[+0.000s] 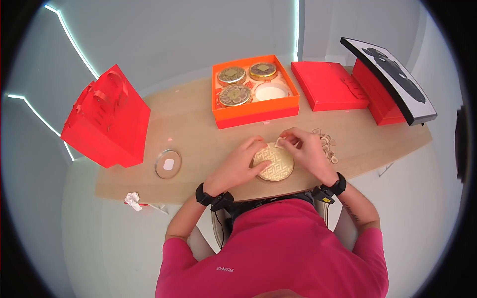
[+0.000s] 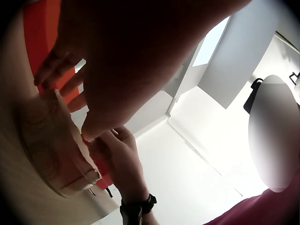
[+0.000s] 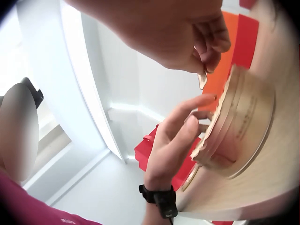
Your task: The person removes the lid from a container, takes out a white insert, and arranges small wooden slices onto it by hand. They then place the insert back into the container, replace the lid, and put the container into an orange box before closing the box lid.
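Observation:
In the head view a round clear-walled canister, topped with a gold patterned pad (image 1: 278, 169), stands near the table's front edge. My left hand (image 1: 238, 166) rests on it, thumb over the pad and fingers at the far-left rim. The wavy edge of the pad shows at the top of the canister (image 3: 248, 122) in the right wrist view. Above its far edge my right hand (image 1: 307, 151) pinches a thin pale slice (image 3: 202, 80) between thumb and fingertips. Loose dried slices (image 1: 325, 144) with brown rims lie just right of that hand.
An orange-red box (image 1: 256, 118) at the back holds three lidded canisters and one vacant white round slot. Right of it are a red box lid (image 1: 328, 87) and a tilted framed picture (image 1: 392, 74). A red bag (image 1: 112, 124) and a round lid (image 1: 168, 171) are left.

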`<state>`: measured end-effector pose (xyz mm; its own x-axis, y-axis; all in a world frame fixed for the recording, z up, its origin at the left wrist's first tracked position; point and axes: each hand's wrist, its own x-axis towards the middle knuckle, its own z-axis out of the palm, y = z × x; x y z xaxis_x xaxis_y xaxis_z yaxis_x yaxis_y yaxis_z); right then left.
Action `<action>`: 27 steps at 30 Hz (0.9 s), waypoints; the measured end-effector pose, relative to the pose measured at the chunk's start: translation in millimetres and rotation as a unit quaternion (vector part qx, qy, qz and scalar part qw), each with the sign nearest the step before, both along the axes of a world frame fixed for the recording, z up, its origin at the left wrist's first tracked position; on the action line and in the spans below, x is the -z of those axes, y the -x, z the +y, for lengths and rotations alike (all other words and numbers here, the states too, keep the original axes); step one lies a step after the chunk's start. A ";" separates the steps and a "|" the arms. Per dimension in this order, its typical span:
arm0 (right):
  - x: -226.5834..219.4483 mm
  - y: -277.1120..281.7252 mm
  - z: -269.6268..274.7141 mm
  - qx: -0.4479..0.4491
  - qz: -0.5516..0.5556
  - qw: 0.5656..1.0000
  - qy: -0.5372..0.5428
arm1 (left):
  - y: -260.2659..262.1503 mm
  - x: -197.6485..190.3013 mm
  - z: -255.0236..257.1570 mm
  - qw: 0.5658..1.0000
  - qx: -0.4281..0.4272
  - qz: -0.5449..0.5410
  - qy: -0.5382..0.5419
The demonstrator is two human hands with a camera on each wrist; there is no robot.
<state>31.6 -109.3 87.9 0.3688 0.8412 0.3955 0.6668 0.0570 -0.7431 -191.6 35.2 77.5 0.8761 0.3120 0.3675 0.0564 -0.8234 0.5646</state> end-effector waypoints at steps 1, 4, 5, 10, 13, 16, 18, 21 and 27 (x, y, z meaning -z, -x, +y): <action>5.4 3.1 5.3 -0.014 0.001 1.000 -0.011 | -0.5 -1.3 0.5 0.999 -0.017 -0.019 0.021; 17.0 3.5 11.8 -0.030 -0.009 0.999 -0.006 | -0.9 -12.6 3.1 0.993 -0.048 -0.009 0.105; 21.2 1.9 11.2 -0.021 -0.019 1.000 -0.004 | -1.4 -11.2 4.6 0.994 -0.044 -0.016 0.103; -2.0 -26.8 -4.9 0.074 -0.075 0.994 -0.003 | -9.6 4.7 9.3 0.994 -0.012 -0.040 0.105; 3.2 -67.2 -22.9 0.113 -0.122 0.986 -0.010 | -16.1 22.0 16.2 0.993 0.010 -0.100 0.058; 3.2 -84.2 -38.2 0.140 -0.147 0.976 0.078 | -18.4 24.0 14.9 0.997 -0.004 -0.077 0.030; -0.4 -81.2 -46.2 0.132 -0.146 0.972 0.128 | -20.0 23.7 13.3 0.996 0.001 -0.071 0.051; -6.5 -61.8 -42.1 0.109 -0.151 0.969 0.162 | -20.6 23.0 11.1 0.995 0.000 -0.080 0.064; 12.2 -64.3 -34.2 0.082 -0.164 0.971 0.155 | -19.9 22.6 13.3 0.994 0.006 -0.097 0.058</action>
